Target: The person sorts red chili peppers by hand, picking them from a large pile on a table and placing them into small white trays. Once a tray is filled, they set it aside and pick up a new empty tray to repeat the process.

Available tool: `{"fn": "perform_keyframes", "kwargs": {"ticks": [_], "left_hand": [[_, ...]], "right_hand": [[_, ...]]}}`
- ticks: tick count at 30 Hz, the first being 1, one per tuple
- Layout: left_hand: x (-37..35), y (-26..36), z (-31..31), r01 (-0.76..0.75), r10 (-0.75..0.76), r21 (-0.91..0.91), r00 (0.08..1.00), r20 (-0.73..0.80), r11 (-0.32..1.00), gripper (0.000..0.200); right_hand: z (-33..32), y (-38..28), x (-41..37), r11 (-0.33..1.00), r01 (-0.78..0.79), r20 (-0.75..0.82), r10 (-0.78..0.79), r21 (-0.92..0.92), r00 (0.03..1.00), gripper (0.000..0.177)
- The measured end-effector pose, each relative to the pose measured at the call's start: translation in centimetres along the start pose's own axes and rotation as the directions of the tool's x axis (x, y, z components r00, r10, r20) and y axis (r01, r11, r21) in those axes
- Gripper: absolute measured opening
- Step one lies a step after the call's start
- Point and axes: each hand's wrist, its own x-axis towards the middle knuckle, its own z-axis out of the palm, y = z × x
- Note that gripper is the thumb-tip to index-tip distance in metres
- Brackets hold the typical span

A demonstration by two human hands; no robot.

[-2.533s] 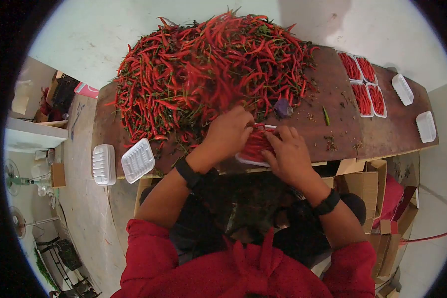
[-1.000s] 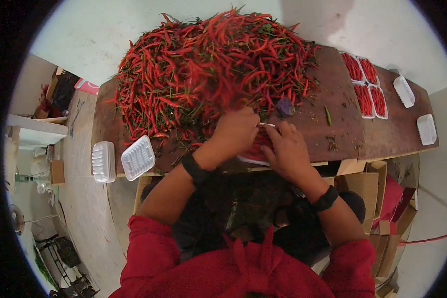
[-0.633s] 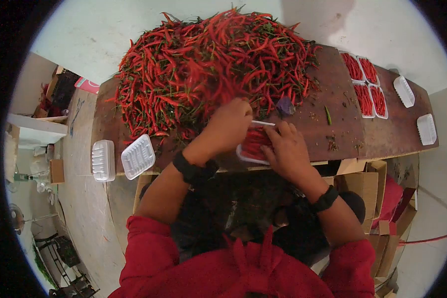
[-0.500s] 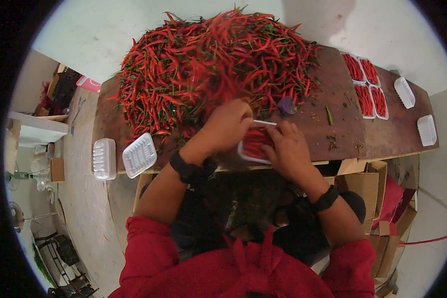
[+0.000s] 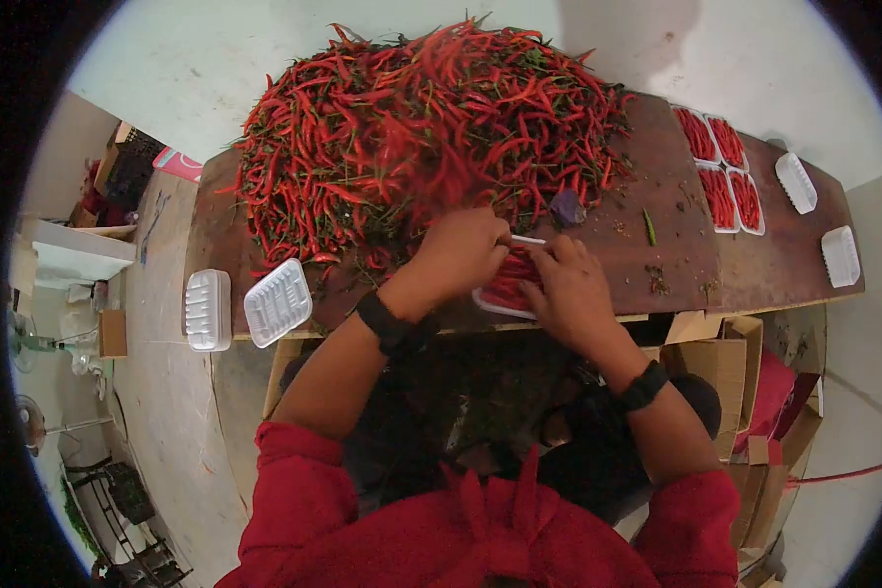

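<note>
A white foam tray (image 5: pixel 505 312) filled with red chilli peppers (image 5: pixel 508 284) lies at the table's front edge, between my two hands. My left hand (image 5: pixel 461 253) is closed, its fingers curled over the tray's left part; what they pinch is hidden. Gripping the tray's right side, my right hand (image 5: pixel 572 286) has its thumb over the chillies and its fingers along the far corner. Just beyond both hands rises a large heap of red chillies (image 5: pixel 323 147) with green stems.
Two white tray stacks (image 5: pixel 208 312) (image 5: pixel 278 304) stand at the left. Several filled trays (image 5: pixel 720 199) sit at the right, with white trays (image 5: pixel 797 183) (image 5: pixel 840 257) farther right. A purple object (image 5: pixel 566 208) and a green chilli (image 5: pixel 649 227) lie nearby. Cardboard boxes (image 5: pixel 710 377) are below the table.
My left hand has shifted slightly right and down, closer to my right hand, covering more of the tray's left side. My right hand stays at the tray's right side.
</note>
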Motion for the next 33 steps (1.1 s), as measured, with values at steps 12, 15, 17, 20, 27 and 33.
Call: {"fn": "perform_keyframes", "kwargs": {"ticks": [12, 15, 17, 20, 27, 33], "left_hand": [[1.1, 0.9, -0.3, 0.005, -0.022, 0.17, 0.995, 0.102, 0.986, 0.015], [1.0, 1.1, -0.1, -0.018, 0.004, 0.209, 0.998, 0.067, 0.978, 0.014], [1.1, 0.6, 0.5, -0.05, 0.038, 0.253, 0.998, 0.053, 0.966, 0.014], [1.2, 0.4, 0.6, 0.0, -0.009, 0.232, 0.999, 0.037, 0.973, 0.013], [0.3, 0.2, -1.9, 0.075, -0.077, -0.047, 0.996, -0.049, 0.996, 0.011], [-0.5, -1.2, -1.2, -0.047, 0.04, -0.096, 0.997, -0.069, 0.994, 0.017]], "right_hand": [[0.4, 0.2, 0.2, 1.0, -0.002, 0.003, 0.002, 0.0, 1.0, 0.04], [0.3, 0.1, 0.2, 1.0, 0.007, -0.011, -0.008, -0.004, 1.0, 0.039], [0.2, 0.0, 0.1, 1.0, 0.012, -0.011, -0.012, -0.013, 1.0, 0.039], [0.1, 0.0, 0.1, 1.0, 0.003, -0.004, -0.003, -0.001, 1.0, 0.039], [0.1, -0.1, 0.0, 1.0, 0.032, -0.037, -0.031, 0.002, 0.999, 0.038], [0.5, 0.5, 0.6, 0.999, 0.034, -0.08, -0.033, 0.011, 0.996, 0.032]]}}
